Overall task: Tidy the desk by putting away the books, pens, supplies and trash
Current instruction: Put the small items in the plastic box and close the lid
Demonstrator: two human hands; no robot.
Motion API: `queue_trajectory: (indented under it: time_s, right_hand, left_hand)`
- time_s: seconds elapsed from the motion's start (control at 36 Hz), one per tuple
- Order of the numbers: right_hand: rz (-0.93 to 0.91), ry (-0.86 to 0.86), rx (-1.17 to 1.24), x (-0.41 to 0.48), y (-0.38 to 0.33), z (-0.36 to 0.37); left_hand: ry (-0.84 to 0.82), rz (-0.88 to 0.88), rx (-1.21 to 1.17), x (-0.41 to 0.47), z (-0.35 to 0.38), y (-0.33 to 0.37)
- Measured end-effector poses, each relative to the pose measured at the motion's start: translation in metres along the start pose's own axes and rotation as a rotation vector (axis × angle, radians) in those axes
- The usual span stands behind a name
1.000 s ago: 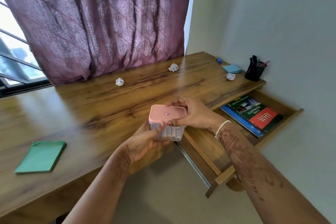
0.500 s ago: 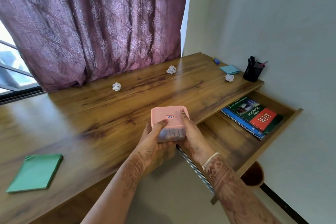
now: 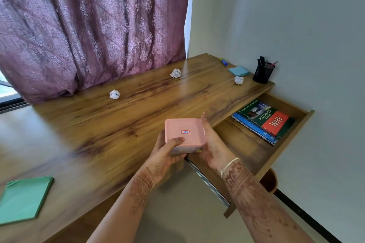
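A small clear box with a pink lid [image 3: 184, 133] is held in both hands above the desk's front edge, beside the open drawer [image 3: 256, 156]. My left hand [image 3: 165, 156] grips its near left side, thumb on the lid. My right hand [image 3: 212, 144] cups its right side, fingers reaching up past the far corner. Two books [image 3: 264, 119] lie at the drawer's far end. Three crumpled paper balls [image 3: 114, 94] [image 3: 175, 73] [image 3: 239, 80] sit on the wooden desk [image 3: 118, 124].
A green notebook [image 3: 23, 199] lies at the desk's near left. At the far right stand a black pen holder [image 3: 262, 73], a blue sticky-note pad [image 3: 238, 71] and a small blue object [image 3: 224, 62]. A purple curtain hangs behind; a wall is on the right.
My right hand came off the lid's top and now cups the box's right side. The box has shifted slightly right toward the drawer, lid facing up.
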State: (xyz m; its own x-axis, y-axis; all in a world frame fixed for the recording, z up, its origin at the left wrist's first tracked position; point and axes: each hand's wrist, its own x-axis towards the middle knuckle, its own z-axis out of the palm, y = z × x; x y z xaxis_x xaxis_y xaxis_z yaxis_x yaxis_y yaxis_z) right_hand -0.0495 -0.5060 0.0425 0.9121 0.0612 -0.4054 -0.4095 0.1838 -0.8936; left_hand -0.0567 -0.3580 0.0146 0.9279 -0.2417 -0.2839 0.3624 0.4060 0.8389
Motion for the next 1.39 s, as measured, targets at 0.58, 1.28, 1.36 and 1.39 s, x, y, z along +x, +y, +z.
queue_trajectory:
  time_s: [0.58, 1.28, 1.36, 1.39]
  right_hand:
    - [-0.271, 0.354, 0.065, -0.003, 0.011, 0.0]
    - [-0.237, 0.539, 0.041, -0.009, 0.009, -0.165]
    - [-0.228, 0.515, -0.015, -0.001, 0.006, -0.202]
    - [-0.224, 0.505, -0.033, 0.002, 0.004, -0.214]
  left_hand:
    - [0.171, -0.085, 0.058, 0.025, 0.034, -0.005]
    - [0.051, -0.152, 0.344, 0.078, 0.173, -0.08]
    - [0.083, -0.141, 0.316, 0.086, 0.202, -0.097]
    - [0.1, -0.138, 0.304, 0.088, 0.212, -0.102]
